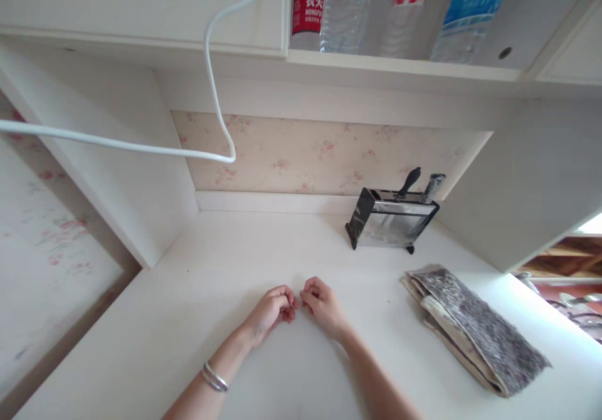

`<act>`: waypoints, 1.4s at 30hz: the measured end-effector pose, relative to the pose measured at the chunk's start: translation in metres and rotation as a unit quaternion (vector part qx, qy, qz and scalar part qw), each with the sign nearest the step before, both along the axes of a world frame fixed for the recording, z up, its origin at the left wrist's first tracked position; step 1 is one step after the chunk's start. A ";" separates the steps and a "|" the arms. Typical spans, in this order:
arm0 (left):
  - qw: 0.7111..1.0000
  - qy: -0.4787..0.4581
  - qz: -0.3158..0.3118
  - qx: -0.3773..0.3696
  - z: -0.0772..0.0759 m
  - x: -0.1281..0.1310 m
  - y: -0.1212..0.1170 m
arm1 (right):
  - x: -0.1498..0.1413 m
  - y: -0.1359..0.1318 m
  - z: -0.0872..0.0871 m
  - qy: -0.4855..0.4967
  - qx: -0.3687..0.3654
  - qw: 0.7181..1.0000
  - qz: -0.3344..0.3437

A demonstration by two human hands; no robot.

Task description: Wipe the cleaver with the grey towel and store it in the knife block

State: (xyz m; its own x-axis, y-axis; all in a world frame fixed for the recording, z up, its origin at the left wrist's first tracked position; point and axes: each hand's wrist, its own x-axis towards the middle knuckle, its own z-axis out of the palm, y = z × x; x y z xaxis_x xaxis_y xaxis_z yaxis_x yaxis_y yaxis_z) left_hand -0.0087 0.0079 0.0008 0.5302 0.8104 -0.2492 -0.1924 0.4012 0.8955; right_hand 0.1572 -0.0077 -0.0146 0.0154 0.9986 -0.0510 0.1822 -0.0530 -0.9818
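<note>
My left hand (274, 312) rests on the white countertop (221, 244) with its fingers curled in. Close beside it, a small gap away, lies my right hand (323, 307), its fingers also bent toward the palm. I see nothing held in either one. A silver bracelet (215, 377) circles my left wrist. The nearest object to my right hand is a folded grey-and-beige cloth (475, 326) over on the right. Behind it stands a knife block (395, 219) with clear sides and a black frame, two handles sticking up from its top.
Overhead, a cabinet shelf (404, 69) holds several plastic bottles, one a red-labelled bottle (308, 6). A white cable (217, 88) hangs across the upper left. Side panels (117, 150) bound the counter, and floral wallpaper (301, 157) covers the back wall.
</note>
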 end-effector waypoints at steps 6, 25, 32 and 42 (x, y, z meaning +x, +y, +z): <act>1.000 0.000 -0.001 0.001 -0.002 0.000 0.000 | -0.001 -0.001 0.003 -0.007 0.007 1.000 0.005; 1.000 -0.008 0.003 0.001 0.001 0.000 -0.001 | -0.001 -0.002 0.001 -0.032 0.021 0.999 0.013; 1.000 -0.005 0.006 -0.003 0.002 0.001 -0.001 | -0.001 -0.001 -0.002 -0.035 0.025 0.999 0.013; 1.000 -0.004 0.004 -0.001 0.001 0.001 -0.001 | -0.001 -0.002 0.000 -0.034 0.019 0.999 0.012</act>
